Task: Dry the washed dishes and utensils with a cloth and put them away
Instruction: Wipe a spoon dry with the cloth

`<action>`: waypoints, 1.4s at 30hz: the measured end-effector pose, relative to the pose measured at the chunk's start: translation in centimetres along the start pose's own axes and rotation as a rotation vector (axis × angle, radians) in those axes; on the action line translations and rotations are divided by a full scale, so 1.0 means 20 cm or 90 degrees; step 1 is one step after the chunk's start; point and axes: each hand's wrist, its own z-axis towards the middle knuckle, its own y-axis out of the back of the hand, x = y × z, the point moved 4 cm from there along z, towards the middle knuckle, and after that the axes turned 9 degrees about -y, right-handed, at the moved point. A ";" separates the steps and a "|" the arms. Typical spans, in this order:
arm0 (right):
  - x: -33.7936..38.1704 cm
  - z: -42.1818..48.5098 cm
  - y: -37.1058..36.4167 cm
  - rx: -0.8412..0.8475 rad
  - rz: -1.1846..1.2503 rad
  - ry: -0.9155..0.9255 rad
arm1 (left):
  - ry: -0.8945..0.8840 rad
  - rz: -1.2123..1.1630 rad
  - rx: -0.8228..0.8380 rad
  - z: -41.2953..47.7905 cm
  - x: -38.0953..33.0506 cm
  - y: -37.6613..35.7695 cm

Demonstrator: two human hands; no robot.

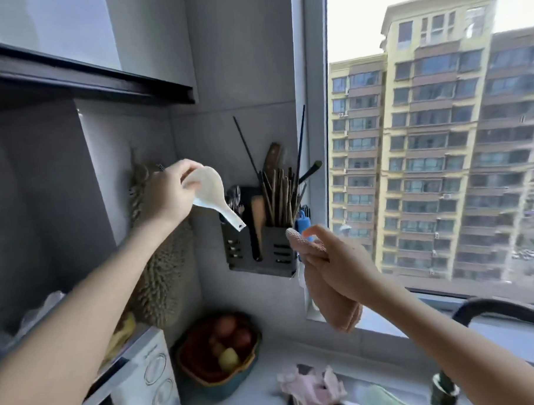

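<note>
My left hand [167, 194] grips a white rice paddle [212, 194] by its broad blade, raised in front of the wall. The paddle's handle points down and right, its tip just above the left slot of a black wall-mounted utensil holder [277, 254]. That holder carries chopsticks, spoons, a wooden spatula and a knife. My right hand [339, 266] holds a pink cloth [331, 291] that hangs down, just right of the holder and in front of the window frame.
A basket of fruit [218, 348] sits on the counter below the holder. A shaggy towel [161, 265] hangs on the wall at left, with a white box [148, 376] beneath. Crumpled pink gloves [310, 384] lie near the sink; a black faucet [506, 311] arcs at right.
</note>
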 end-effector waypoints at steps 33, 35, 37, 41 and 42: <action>-0.05 0.03 -0.20 0.027 -0.017 -0.057 | -0.012 0.164 0.297 0.18 0.29 -0.64; -0.11 -0.04 -0.15 0.023 0.019 -0.091 | -0.054 0.021 0.147 0.12 0.10 -0.56; -0.19 -0.17 -0.08 0.025 0.075 -0.154 | -0.129 -0.089 0.067 -0.01 -0.13 -0.53; -0.39 -0.53 0.05 0.019 0.183 -0.275 | -0.247 -0.275 0.093 -0.38 -0.60 -0.57; -0.44 -0.64 0.09 0.009 0.204 -0.302 | -0.267 -0.308 0.111 -0.49 -0.72 -0.59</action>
